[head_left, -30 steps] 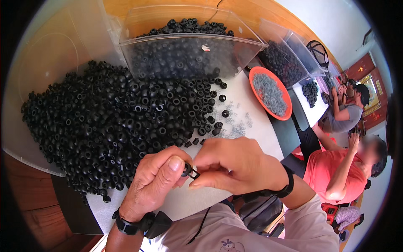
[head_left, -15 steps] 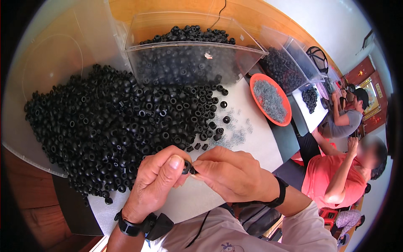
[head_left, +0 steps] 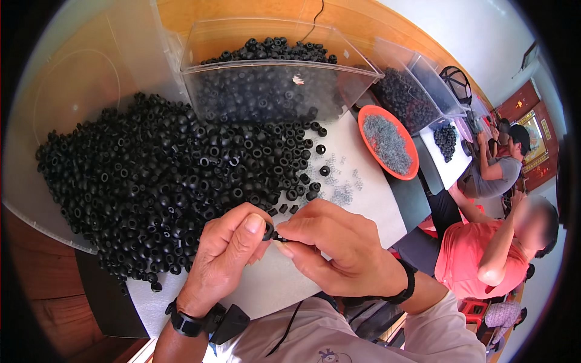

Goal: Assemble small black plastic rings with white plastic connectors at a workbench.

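Low over the white table top (head_left: 266, 290), my left hand (head_left: 227, 257) is closed, thumb on top, around a round black plastic piece with a hole (head_left: 269, 230), which looks like a cord lock body. Opposite it, my right hand (head_left: 342, 248) pinches a small dark part (head_left: 278, 236) between thumb and forefinger, right against that hole. The fingertips hide most of this part. Just beyond my hands spreads a big heap of the same black pieces (head_left: 163, 163), and small clear springs (head_left: 342, 193) lie scattered at its right side.
A clear bin (head_left: 278, 91) of black pieces stands behind the heap. To its right are an orange bowl (head_left: 413, 163) full of springs and another clear bin (head_left: 405, 100). People sit farther right, one in a coral shirt (head_left: 469, 254). A translucent sheet (head_left: 78, 91) rises at the left.
My right hand's fingers have opened out somewhat, with the thumb lower, while still pinching at the black piece. My left hand keeps nearly the same place.
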Action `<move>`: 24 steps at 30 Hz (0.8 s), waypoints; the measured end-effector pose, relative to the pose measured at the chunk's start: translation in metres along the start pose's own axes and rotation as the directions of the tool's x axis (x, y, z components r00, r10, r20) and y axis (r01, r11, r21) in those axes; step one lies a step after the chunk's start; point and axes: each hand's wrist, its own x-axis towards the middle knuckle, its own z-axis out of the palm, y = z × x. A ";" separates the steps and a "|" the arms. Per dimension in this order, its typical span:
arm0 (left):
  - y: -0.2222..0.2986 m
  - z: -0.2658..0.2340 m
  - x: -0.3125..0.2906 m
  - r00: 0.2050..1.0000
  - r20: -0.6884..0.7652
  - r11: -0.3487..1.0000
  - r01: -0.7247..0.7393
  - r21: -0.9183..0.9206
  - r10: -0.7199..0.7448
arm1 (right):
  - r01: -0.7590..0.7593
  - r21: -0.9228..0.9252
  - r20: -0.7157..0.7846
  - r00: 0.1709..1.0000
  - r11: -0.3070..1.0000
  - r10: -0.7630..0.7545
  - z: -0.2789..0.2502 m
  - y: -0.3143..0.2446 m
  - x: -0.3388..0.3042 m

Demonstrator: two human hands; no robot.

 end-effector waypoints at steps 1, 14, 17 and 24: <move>0.000 0.001 0.000 1.000 -0.008 1.000 0.009 -0.009 -0.009 | 0.016 -0.015 -0.001 1.000 1.000 -0.016 0.000 0.001 0.000; 0.000 0.000 -0.001 1.000 0.003 1.000 0.024 -0.006 -0.024 | 0.095 -0.165 -0.022 0.995 0.982 -0.100 0.006 0.003 -0.013; 0.000 0.000 -0.001 1.000 0.000 1.000 0.027 0.002 -0.027 | 0.119 -0.208 -0.016 0.992 0.971 -0.125 0.006 0.004 -0.015; -0.001 -0.003 -0.002 1.000 0.018 1.000 0.000 0.027 0.000 | 0.154 -0.227 -0.038 0.985 0.962 -0.167 0.004 0.008 -0.019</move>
